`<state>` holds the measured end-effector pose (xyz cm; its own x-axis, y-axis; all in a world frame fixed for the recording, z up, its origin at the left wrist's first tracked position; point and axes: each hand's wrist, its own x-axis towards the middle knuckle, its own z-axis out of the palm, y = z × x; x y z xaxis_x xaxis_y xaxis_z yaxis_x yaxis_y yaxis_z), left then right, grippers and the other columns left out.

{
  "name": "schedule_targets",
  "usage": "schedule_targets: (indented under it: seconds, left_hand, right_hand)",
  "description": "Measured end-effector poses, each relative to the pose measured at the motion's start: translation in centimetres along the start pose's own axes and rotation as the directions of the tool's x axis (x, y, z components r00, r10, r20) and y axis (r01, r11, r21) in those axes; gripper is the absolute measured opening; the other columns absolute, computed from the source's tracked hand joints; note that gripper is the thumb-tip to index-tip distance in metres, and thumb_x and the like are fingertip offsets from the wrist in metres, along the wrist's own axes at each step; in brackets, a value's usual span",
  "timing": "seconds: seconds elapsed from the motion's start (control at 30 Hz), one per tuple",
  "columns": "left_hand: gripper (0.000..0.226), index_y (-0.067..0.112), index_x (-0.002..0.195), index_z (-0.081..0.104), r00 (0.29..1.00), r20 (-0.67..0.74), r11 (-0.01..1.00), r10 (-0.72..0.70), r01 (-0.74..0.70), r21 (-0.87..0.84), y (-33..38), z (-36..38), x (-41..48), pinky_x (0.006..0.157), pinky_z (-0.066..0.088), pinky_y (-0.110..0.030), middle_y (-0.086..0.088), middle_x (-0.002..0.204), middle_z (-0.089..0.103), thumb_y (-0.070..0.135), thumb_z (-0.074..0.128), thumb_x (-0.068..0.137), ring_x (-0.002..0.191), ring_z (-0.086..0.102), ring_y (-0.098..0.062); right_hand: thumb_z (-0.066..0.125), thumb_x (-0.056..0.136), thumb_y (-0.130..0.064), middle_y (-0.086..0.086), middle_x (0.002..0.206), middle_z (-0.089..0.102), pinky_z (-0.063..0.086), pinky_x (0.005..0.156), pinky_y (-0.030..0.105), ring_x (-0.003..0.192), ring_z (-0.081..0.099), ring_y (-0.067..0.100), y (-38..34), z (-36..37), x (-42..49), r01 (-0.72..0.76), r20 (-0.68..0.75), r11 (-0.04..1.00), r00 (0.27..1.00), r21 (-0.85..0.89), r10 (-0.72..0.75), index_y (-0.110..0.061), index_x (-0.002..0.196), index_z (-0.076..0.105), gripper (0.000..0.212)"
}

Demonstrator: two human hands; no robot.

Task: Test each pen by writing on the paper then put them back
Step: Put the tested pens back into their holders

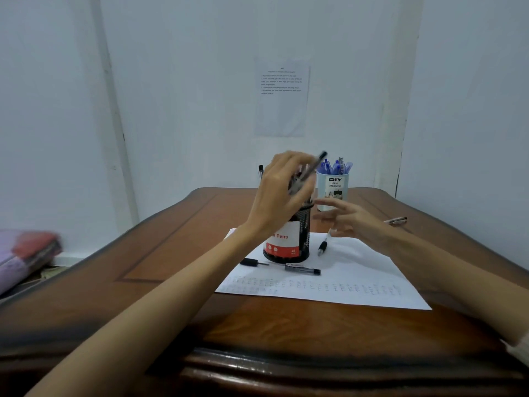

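Left hand (282,190): you grip a pen (314,167) above the mesh holder (302,233).
Right hand (352,219): fingers spread, empty.
Progress: paper (360,270) carries test marks; loose pens (303,271) on it not yet returned.

At frame centre the mesh pen holder (303,224) stands on my paper (357,267); the desk organizer (333,188) sits behind it, rightward, a loose pen (396,220) on the desk (171,253) farther right.

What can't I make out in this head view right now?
All head view:
1. Inside of the mesh holder: hidden by the left hand.
2. Whether that hand grips one pen or several: motion blur.
3. Test marks on the paper: too small to read.
4. Text on the wall notice: too small.
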<state>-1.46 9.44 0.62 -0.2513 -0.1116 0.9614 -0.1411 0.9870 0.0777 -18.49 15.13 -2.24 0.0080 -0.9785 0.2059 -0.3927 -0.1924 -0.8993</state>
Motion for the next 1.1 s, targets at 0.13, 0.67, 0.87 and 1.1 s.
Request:
schedule_targets:
  seconds: [0.13, 0.67, 0.87, 1.1]
  left_hand:
    - [0.06, 0.025, 0.137, 0.032, 0.976, -0.075, 0.969, -0.204, 0.19, -0.159, 0.6, -0.7, 1.3, 0.081, 0.038, -0.014, 0.002, 0.112, 0.054, -0.005, 0.038, 0.085, 0.095, 0.049, -0.012]
    - [0.04, 0.016, 0.124, 0.055, 0.914, -0.075, 0.906, -0.399, 0.38, -0.187, -2.0, -1.6, 0.7, 0.081, 0.039, -0.019, 0.007, 0.098, 0.063, 0.016, 0.036, 0.089, 0.091, 0.05, -0.009]
    - [0.039, 0.012, 0.114, 0.063, 0.914, -0.015, 0.902, -0.406, 0.398, -0.165, -2.4, -2.3, -0.6, 0.095, 0.038, -0.014, 0.001, 0.121, 0.061, 0.024, 0.034, 0.092, 0.115, 0.051, -0.009]
    - [0.041, 0.018, 0.131, 0.05, 0.904, 0.11, 0.85, -0.413, 0.426, -0.311, -1.9, -1.7, -2.0, 0.104, 0.041, -0.034, 0.003, 0.129, 0.055, 0.028, 0.039, 0.093, 0.121, 0.05, -0.004]
  right_hand:
    - [0.046, 0.091, 0.001, 0.001, 0.119, 0.061, 0.044, 0.1, 0.04, 0.115, 0.054, 0.019, -0.3, 0.7, -0.2, 0.002, 0.045, 1.0, 0.999, -0.029, 0.0, -0.042, 0.112, 0.05, 0.048]
    - [0.056, 0.08, -0.061, -0.003, 0.127, 0.054, 0.042, 0.096, 0.034, 0.114, 0.053, 0.011, -0.5, 2.3, -0.3, 0.095, -0.006, 0.994, 0.995, -0.051, -0.096, -0.028, 0.135, 0.04, 0.066]
    - [0.038, 0.096, -0.044, -0.004, 0.129, 0.048, 0.039, 0.097, 0.03, 0.116, 0.048, 0.008, -4.7, 3.3, 1.0, 0.287, -0.305, 0.948, 0.923, 0.14, -0.234, -0.024, 0.139, 0.037, 0.047]
    - [0.037, 0.099, -0.035, -0.004, 0.123, 0.055, 0.041, 0.089, 0.012, 0.114, 0.053, 0.008, -5.5, 4.8, 2.8, 0.276, -0.236, 0.957, 0.939, 0.09, -0.249, -0.019, 0.134, 0.042, 0.039]
